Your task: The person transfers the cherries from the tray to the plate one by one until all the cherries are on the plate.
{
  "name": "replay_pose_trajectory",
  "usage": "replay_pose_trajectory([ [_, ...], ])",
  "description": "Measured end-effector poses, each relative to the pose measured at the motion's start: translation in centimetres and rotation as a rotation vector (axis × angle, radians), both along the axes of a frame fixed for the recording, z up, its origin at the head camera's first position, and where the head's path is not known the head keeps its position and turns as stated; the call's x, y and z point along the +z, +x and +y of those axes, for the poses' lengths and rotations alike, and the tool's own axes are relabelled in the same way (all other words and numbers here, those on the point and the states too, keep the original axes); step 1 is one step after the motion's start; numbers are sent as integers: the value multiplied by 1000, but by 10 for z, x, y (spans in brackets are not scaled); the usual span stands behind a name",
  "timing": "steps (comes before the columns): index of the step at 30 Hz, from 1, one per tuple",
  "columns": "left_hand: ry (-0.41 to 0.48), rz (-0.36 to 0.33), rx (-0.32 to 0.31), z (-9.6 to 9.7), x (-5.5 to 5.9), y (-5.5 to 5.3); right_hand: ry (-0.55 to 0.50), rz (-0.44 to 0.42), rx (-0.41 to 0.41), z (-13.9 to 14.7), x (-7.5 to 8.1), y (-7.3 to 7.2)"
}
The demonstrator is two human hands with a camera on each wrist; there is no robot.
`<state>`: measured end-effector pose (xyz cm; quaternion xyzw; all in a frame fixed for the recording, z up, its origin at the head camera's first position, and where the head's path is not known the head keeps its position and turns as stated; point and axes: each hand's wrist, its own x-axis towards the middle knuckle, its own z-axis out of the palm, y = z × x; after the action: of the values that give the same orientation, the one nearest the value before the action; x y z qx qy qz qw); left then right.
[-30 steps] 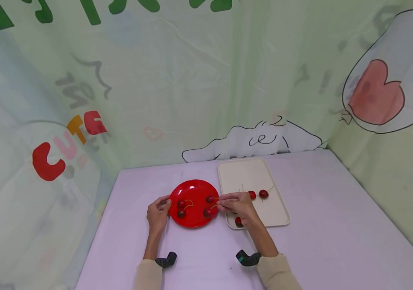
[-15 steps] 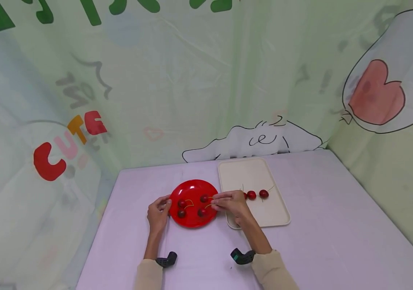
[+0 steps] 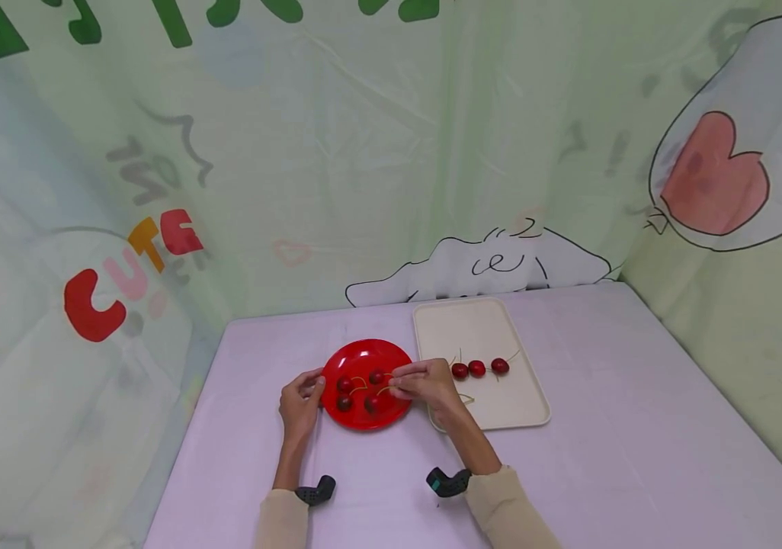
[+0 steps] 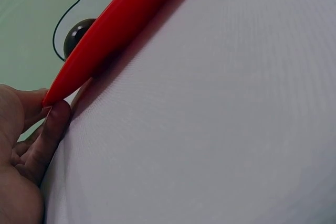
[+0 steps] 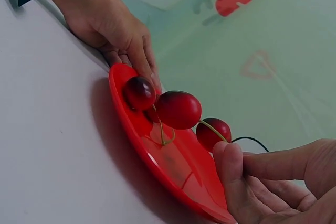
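My left hand (image 3: 299, 402) pinches the left rim of a red plate (image 3: 363, 354), thumb on top and fingers below in the left wrist view. My right hand (image 3: 428, 383) pinches the green stems of a joined pair of cherries, between thumb and fingertips. One held cherry (image 5: 179, 109) hangs over the plate, with the second cherry (image 5: 213, 134) beyond it; whether either touches the plate I cannot tell. Another pair lies on the plate's left half, an upper cherry (image 3: 344, 384) and a darker lower cherry (image 3: 344, 402), their stems curving right.
Right of the plate is a cream tray (image 3: 463, 320), partly behind my right hand. Three cherries show in it in a row, including a middle cherry (image 3: 476, 369). A pale stem (image 3: 466, 399) pokes out beside my wrist. A lavender cloth (image 3: 624, 427) covers the table.
My right hand has moved left with the held cherries, from the plate's right edge towards its middle. It has uncovered more of the tray's cherry row. My left hand stays on the rim.
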<state>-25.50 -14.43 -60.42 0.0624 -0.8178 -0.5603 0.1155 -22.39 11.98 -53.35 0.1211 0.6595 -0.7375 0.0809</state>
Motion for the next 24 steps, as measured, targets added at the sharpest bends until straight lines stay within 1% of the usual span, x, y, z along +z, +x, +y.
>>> replay_pose_trajectory([
  [3,5,-7,0,0,1,1,19,-3,4,-2,3,-3],
  [6,9,-14,-1,0,1,1,26,-17,10,-3,3,-8],
  [10,6,-7,0,0,0,0,36,-9,9,-6,2,-12],
  [16,9,-3,1,0,0,1,74,23,-1,-12,0,-12],
  [24,19,-24,-5,0,2,1,132,26,-9,-20,-3,-15],
])
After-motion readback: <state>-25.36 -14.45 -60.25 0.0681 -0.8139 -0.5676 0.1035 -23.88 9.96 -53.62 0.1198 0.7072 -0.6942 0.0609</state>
